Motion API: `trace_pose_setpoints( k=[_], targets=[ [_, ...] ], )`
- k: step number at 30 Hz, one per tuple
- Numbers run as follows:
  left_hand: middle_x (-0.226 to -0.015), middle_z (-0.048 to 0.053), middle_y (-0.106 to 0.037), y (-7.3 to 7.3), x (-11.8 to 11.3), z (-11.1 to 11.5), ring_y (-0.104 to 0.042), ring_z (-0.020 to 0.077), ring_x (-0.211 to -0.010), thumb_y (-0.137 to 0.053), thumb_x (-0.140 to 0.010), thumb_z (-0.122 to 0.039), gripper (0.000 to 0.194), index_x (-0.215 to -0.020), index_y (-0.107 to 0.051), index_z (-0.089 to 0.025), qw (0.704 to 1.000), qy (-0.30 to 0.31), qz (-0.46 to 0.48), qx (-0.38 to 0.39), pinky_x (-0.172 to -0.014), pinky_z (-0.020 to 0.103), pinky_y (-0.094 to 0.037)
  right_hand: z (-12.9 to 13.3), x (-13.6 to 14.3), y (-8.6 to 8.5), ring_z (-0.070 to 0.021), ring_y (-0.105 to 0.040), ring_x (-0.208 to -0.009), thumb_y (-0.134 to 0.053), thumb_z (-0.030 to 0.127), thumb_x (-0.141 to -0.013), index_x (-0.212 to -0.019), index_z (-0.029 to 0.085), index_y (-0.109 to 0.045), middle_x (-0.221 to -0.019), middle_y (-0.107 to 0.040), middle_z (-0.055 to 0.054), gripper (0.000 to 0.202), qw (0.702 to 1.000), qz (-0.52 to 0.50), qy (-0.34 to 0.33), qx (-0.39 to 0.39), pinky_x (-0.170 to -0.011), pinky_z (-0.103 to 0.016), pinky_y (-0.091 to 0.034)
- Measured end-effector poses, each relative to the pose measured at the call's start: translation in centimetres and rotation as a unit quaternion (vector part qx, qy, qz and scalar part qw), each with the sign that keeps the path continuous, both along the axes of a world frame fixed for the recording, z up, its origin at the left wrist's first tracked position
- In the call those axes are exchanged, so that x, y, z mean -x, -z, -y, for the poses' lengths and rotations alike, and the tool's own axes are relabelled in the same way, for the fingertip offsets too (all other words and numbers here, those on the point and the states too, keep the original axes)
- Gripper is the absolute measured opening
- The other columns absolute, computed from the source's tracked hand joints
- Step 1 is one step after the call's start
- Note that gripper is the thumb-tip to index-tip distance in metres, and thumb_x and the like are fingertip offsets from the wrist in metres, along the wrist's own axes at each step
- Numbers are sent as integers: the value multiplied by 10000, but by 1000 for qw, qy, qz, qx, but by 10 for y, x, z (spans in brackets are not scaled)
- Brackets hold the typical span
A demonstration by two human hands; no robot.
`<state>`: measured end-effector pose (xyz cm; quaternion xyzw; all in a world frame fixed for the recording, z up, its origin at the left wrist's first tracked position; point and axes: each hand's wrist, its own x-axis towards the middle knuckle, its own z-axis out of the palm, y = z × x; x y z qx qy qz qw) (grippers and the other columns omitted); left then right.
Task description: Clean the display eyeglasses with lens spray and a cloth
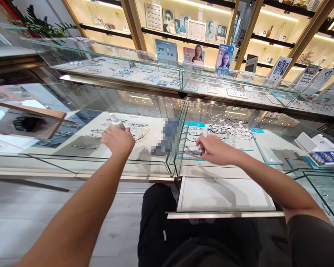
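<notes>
My left hand is over the left glass display counter, its fingers wrapped round a small white bottle whose top sticks up between thumb and fingers. Just right of that hand lies a crumpled cream cloth. Farther right is a blurred blue-grey item, its kind masked by pixelation. Over the right glass counter, my right hand has curled fingers closed on what looks like a pair of eyeglasses. Those glasses are smeared and partly hidden by the fingers.
Under the glass lie rows of eyeglass frames. A drawer is pulled out before my lap. At right stands an open white and blue box; at left, a wooden-edged mirror. Behind are another showcase and lit shelves.
</notes>
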<state>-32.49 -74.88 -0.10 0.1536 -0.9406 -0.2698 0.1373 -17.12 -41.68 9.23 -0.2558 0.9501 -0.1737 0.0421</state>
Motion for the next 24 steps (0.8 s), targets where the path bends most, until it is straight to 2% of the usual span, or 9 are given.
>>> trace_pose_setpoints(
  k=[3, 6, 9, 12, 16, 24],
  targets=[
    [-1452, 390, -481, -4, -3, -4, -391, 470, -1432, -463, -979, -304, 531, -1351, -409, 71, 998, -57, 14, 29, -1173, 634, -318, -2, 55, 5, -290, -561, -998, -496, 140, -877, -1147, 196, -517, -861, -671, -59, 277, 997, -41, 49, -37, -1056, -482, -404],
    [-1425, 386, -514, -3, -3, -5, -418, 469, -1433, -474, -988, -318, 494, -1334, -425, 32, 998, -50, -1, 33, -1146, 647, -353, -4, 100, 18, -290, -567, -1059, -486, 138, -889, -1179, 179, -509, -945, -688, -85, 293, 992, -63, 82, -76, -1137, -491, -334],
    [-1413, 388, -527, 4, -2, -3, -434, 493, -1425, -500, -969, -309, 440, -1294, -450, -16, 998, -51, -33, 26, -1113, 679, -368, -5, 129, 33, -303, -559, -1148, -511, 163, -900, -1211, 154, -508, -1091, -702, -129, 311, 987, -69, 97, -106, -1165, -485, -300],
    [-1386, 417, -522, 11, 0, 0, -437, 539, -1407, -490, -960, -345, 466, -1267, -481, 5, 997, -38, -64, 14, -1086, 713, -354, -7, 144, 46, -318, -550, -1197, -526, 166, -900, -1229, 137, -519, -1174, -703, -155, 330, 983, -82, 108, -124, -1172, -487, -295],
    [-1370, 438, -521, 15, 1, 3, -451, 558, -1391, -452, -972, -391, 557, -1293, -498, 62, 997, -34, -66, 20, -1064, 716, -367, -10, 153, 59, -335, -551, -1200, -522, 169, -901, -1221, 131, -538, -1172, -712, -169, 322, 980, -96, 113, -131, -1177, -512, -294],
    [-1421, 397, -542, 0, -6, -8, -490, 497, -1388, -450, -996, -310, 586, -1385, -470, 128, 995, -66, -3, 71, -1127, 628, -415, -12, 166, 75, -341, -553, -1206, -523, 163, -873, -1220, 142, -560, -1196, -711, -169, 349, 981, -114, 109, -111, -1166, -536, -314]
  ],
)
